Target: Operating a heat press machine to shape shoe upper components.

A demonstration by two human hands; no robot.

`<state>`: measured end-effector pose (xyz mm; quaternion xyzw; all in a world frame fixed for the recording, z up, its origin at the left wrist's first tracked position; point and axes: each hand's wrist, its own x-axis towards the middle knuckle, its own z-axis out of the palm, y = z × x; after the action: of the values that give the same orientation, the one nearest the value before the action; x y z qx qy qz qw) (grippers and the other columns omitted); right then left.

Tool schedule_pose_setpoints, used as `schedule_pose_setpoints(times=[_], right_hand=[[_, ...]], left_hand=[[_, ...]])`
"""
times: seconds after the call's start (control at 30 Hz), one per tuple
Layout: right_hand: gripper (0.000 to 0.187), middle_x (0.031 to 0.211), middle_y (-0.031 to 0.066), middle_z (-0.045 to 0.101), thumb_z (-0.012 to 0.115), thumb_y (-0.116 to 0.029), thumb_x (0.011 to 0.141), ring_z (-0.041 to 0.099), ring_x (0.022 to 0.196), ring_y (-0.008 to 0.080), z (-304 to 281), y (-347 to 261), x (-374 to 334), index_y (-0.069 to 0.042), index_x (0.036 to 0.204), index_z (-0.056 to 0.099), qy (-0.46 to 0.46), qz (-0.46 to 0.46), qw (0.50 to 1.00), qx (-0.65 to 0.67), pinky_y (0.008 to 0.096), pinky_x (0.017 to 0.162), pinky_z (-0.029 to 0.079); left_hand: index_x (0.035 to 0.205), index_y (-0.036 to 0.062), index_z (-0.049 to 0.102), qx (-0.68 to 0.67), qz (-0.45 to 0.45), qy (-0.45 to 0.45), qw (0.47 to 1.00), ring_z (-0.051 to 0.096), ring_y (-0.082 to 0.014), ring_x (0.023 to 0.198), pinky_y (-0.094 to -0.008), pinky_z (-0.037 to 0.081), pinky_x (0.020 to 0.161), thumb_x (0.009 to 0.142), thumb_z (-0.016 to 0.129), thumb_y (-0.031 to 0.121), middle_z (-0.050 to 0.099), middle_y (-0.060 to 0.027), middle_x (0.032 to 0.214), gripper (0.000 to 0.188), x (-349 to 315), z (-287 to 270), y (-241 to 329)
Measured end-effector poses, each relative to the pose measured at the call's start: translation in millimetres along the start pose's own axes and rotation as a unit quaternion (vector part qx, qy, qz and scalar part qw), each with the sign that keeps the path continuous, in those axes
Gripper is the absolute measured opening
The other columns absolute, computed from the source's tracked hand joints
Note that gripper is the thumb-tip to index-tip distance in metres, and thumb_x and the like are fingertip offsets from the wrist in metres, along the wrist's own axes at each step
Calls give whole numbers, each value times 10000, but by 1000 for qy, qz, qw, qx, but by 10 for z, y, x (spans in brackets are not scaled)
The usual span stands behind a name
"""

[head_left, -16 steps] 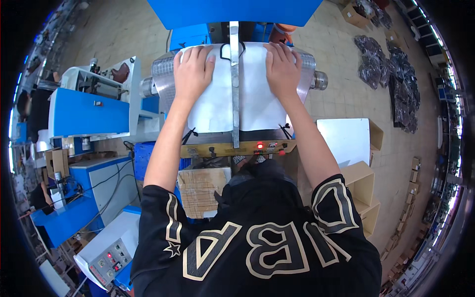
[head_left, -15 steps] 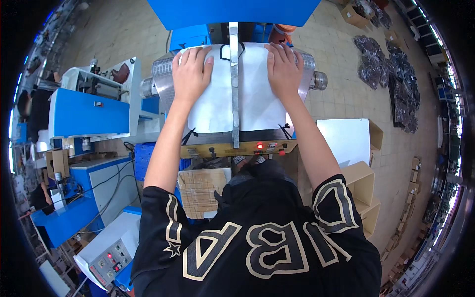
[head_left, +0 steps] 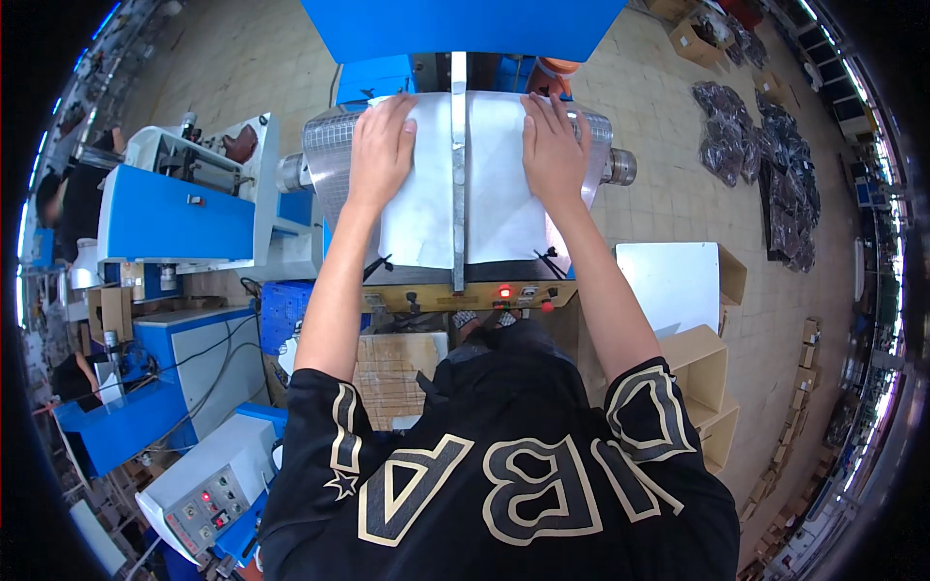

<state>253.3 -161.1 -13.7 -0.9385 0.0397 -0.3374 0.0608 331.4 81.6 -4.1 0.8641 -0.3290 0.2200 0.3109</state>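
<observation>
A white sheet of material (head_left: 418,218) lies over the curved metal bed (head_left: 329,145) of a machine, and a narrow upright metal bar (head_left: 459,184) crosses its middle. Whether the white on both sides of the bar is one piece I cannot tell. My left hand (head_left: 383,150) rests flat on the left part, fingers stretched toward the far edge. On the right part, my right hand (head_left: 557,150) also lies flat with fingers extended and a little apart. Neither hand grips anything visible.
A blue machine housing (head_left: 465,29) overhangs the far side. A yellowish front panel (head_left: 436,296) with a lit red button (head_left: 504,291) runs along the near edge. Another blue-and-white machine (head_left: 179,213) stands left. A white-topped table (head_left: 668,286) and cardboard boxes (head_left: 699,363) are at right.
A black outlined shape at the sheet's far edge beside the bar no longer shows. My left hand has shifted slightly inward on the material. Both hands remain flat, and the view has shifted slightly.
</observation>
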Motion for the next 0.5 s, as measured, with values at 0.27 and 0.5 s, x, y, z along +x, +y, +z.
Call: schedule_pose_setpoints(times=[0.27, 0.5], right_hand=[[483, 1479, 94, 434, 264, -323, 1031, 355, 1392, 254, -19, 145, -51, -137, 1437, 447, -52, 35, 975, 213, 414, 1151, 157], [479, 1471, 99, 447, 274, -326, 1029, 386, 1371, 253, -49, 224, -60, -135, 1421, 472, -61, 24, 970, 235, 409, 1149, 158]], left_hand=[[1308, 33, 537, -73, -67, 19, 995, 384, -329, 1339, -444, 268, 1105, 966, 503, 242, 430, -146, 1456, 403, -25, -55, -27], [1211, 43, 595, 10, -30, 31, 999, 489, -316, 1220, -434, 304, 1062, 929, 568, 262, 569, -132, 1291, 358, 15, 23, 36]])
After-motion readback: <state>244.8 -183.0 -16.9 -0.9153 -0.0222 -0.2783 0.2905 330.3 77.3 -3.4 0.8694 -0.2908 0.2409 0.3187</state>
